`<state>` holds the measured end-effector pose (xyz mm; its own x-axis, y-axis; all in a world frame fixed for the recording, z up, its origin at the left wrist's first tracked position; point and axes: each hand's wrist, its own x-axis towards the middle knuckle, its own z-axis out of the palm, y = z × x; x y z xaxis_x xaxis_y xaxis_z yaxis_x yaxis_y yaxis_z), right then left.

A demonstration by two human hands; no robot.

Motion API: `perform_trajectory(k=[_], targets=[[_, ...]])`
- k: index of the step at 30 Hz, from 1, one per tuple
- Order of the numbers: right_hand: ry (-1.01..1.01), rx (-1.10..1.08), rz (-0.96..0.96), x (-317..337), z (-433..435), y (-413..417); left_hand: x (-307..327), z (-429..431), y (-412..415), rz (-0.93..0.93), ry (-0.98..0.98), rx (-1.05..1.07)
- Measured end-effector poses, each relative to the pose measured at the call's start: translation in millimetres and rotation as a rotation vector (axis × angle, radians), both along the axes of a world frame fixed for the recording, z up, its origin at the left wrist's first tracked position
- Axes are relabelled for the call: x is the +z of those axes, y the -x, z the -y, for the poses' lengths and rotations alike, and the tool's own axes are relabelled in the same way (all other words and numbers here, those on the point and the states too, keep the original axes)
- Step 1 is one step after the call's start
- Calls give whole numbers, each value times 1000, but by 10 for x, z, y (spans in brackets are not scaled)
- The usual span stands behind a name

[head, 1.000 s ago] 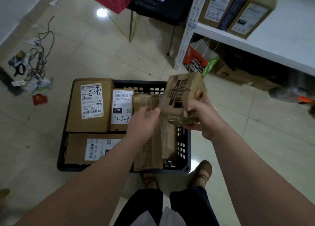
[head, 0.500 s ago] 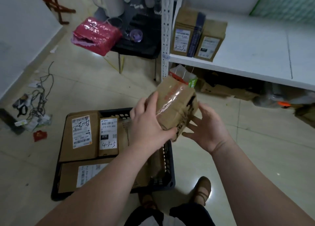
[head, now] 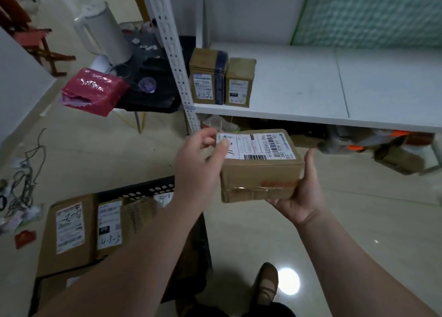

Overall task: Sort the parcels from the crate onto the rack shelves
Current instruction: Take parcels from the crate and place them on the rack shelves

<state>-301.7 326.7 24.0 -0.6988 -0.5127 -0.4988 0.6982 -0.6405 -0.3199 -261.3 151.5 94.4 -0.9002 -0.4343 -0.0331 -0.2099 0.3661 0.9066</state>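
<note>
I hold a small brown cardboard parcel (head: 259,170) in front of me, its white shipping label facing up. My left hand (head: 201,161) grips its left end, thumb on the label. My right hand (head: 302,192) cups it from beneath and on the right. The black crate (head: 146,190) stands on the floor at lower left, with several labelled parcels (head: 69,230) in it. The white rack shelf (head: 311,82) is just beyond the parcel; two parcels (head: 221,80) stand upright at its left end.
The rack's perforated white post (head: 172,48) rises left of the shelf. Boxes and bags lie under the shelf. A black table with a pink bag (head: 93,90) and a white appliance (head: 102,32) stands to the left. Cables (head: 24,173) litter the floor.
The parcel has been turned over so its label faces up, and it has risen from over the crate towards the shelf. My view has lifted to the rack.
</note>
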Motion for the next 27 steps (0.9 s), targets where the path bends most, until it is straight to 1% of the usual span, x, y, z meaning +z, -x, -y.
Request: perform_trajectory(k=[1, 2, 3, 5, 9, 13, 17, 20, 24, 27], targets=[[-6, -9, -21, 19, -72, 29, 17, -40, 107, 33, -112, 56], [-38, -17, -42, 29, -140, 67, 36, -83, 193, 83, -218, 41], [-74, -19, -61, 44, -207, 105, 47, -134, 253, 139, -299, -24], [-132, -16, -76, 61, -359, 193, 49, -237, 325, 207, -380, -153], [-238, 60, -149, 129, -688, 350, 92, -441, 396, 170, -502, -206], [-359, 189, -235, 218, -904, 475, 163, -632, 467, 169, -533, -159], [-532, 270, -282, 288, -1032, 634, 246, -703, 558, 171, -498, -88], [-612, 275, -298, 371, -1069, 761, 254, -697, 634, 242, -517, -24], [-702, 295, -384, 518, -1065, 941, 206, -728, 724, 374, -524, -48], [-730, 315, -410, 567, -1049, 1060, 139, -781, 775, 398, -518, -51]])
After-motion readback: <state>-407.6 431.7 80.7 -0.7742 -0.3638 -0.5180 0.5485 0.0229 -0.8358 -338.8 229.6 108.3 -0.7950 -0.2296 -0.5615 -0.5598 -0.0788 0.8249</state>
